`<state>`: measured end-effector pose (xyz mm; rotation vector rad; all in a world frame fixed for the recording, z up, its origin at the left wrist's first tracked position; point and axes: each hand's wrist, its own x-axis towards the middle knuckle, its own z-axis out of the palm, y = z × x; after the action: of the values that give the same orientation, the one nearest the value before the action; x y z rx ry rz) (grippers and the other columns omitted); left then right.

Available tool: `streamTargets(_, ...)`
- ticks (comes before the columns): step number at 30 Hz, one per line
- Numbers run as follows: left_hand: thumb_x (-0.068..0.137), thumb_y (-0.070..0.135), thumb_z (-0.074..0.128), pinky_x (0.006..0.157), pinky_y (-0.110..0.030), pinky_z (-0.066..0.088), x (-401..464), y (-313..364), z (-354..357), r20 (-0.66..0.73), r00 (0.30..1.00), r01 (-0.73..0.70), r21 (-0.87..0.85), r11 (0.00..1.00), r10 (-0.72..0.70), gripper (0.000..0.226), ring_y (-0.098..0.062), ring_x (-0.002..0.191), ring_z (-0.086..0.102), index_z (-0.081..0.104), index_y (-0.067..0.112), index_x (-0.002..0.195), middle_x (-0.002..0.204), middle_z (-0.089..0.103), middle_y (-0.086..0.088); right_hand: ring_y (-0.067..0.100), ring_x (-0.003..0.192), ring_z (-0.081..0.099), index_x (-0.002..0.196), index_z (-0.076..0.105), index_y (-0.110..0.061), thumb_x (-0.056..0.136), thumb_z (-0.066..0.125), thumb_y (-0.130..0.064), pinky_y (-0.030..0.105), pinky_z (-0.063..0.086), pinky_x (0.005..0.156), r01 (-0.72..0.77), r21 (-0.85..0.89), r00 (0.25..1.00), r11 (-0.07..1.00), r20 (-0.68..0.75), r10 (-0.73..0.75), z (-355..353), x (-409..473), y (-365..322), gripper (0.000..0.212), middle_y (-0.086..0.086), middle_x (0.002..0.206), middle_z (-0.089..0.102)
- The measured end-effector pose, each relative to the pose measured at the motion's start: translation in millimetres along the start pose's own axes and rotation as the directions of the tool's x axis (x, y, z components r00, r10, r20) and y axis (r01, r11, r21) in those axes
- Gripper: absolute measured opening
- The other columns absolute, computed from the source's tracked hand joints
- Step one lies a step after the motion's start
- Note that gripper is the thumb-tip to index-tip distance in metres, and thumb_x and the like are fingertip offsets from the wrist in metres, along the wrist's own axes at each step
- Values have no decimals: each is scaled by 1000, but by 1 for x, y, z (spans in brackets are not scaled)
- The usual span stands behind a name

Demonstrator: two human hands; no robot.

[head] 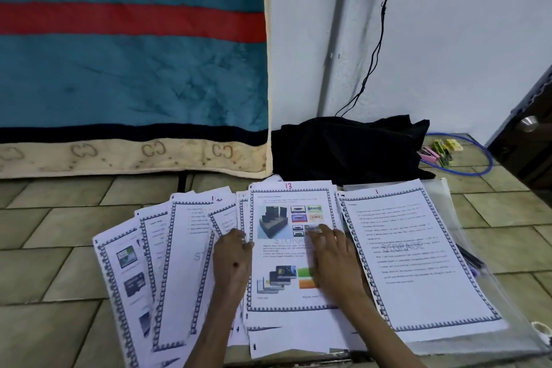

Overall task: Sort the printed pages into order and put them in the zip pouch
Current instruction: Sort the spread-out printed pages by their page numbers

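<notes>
Several printed pages with blue patterned borders lie fanned out on the tiled floor. The page marked 13, with pictures of storage devices, tops the middle pile. The page marked 1 lies to its right, on top of the clear zip pouch. More pages spread to the left. My left hand rests at the left edge of page 13, fingers curled on the paper. My right hand lies flat on page 13, fingers spread and slightly blurred. Neither hand has lifted a sheet.
A teal blanket with a red stripe hangs at the back left. A black cloth bundle sits behind the pages. Coloured clips and a blue cable loop lie at the back right, near a dark door.
</notes>
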<state>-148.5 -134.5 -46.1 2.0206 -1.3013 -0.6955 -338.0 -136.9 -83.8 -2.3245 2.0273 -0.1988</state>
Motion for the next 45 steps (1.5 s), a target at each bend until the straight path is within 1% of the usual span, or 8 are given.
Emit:
streamTargets(4, 87, 11, 60, 67, -22, 37, -1, -1, -2, 48, 998, 47, 19, 999, -48, 8, -14, 80, 53, 62, 3, 87, 79, 57, -1, 23, 80, 65, 100, 69, -24, 45, 79, -15, 36, 53, 60, -51, -29, 999, 998, 8, 52, -2, -3, -8, 56, -2, 96, 68)
streamTargets(11, 86, 14, 61, 53, -18, 31, 6, -1, -1, 168, 982, 85, 24, 996, -88, 28, -9, 65, 44, 46, 22, 63, 64, 48, 6, 29, 120, 44, 128, 54, -15, 80, 50, -2, 36, 40, 97, -114, 78, 991, 991, 73, 108, -3, 7, -18, 49, 9, 128, 52)
streamTargets(15, 85, 10, 62, 72, -14, 42, 2, 4, -1, 86, 995, 60, -69, 996, -54, 14, -13, 82, 64, 70, 11, 96, 92, 71, -4, 28, 116, 52, 134, 47, -17, 98, 35, -22, 32, 42, 93, -128, 223, 987, 966, 129, 100, -28, 13, -16, 38, 10, 124, 61)
streamTargets(20, 82, 21, 68, 62, 4, 39, -20, 33, 6, 183, 982, -7, -220, 975, 48, 18, 0, 84, 63, 72, 17, 99, 96, 72, 5, 13, 109, 56, 117, 59, -31, 85, 37, -70, 34, 40, 97, -374, 737, 920, 563, 374, 120, -63, 22, -13, 55, -13, 116, 59)
streamTargets(25, 84, 15, 67, 68, -1, 45, -30, 47, 17, 508, 854, 109, -384, 917, 112, 40, -2, 90, 62, 58, 14, 123, 115, 67, -4, 19, 73, 60, 79, 63, -8, 91, 56, -18, 24, 43, 61, -485, 806, 871, 340, 408, 275, -73, 21, -8, 17, 10, 85, 66)
streamTargets(28, 90, 21, 60, 86, -11, 40, -18, 33, 6, 334, 942, 53, -267, 962, 41, 43, -11, 109, 58, 52, 11, 130, 131, 57, -7, 19, 71, 54, 88, 57, -9, 92, 53, -13, 25, 37, 61, -527, 805, 840, 273, 445, 311, -73, 18, 7, 8, 9, 83, 60)
streamTargets(39, 82, 2, 57, 71, -15, 39, 13, 8, -5, -131, 984, 100, -151, 983, -120, 23, -20, 89, 67, 71, 5, 101, 99, 73, -10, 21, 114, 51, 144, -16, -42, 86, 61, -3, 42, 47, 96, -281, 854, 947, 439, 173, 269, -42, 22, 22, 103, -5, 155, 19)
streamTargets(45, 84, 9, 58, 66, -6, 42, 1, 32, -5, -58, 995, 56, -395, 917, -86, 30, -7, 75, 63, 66, 15, 112, 90, 72, -1, 18, 131, 43, 137, 44, -25, 91, 50, -1, 22, 32, 98, -276, 792, 960, 545, 198, 198, -55, 21, 12, 52, 0, 145, 43)
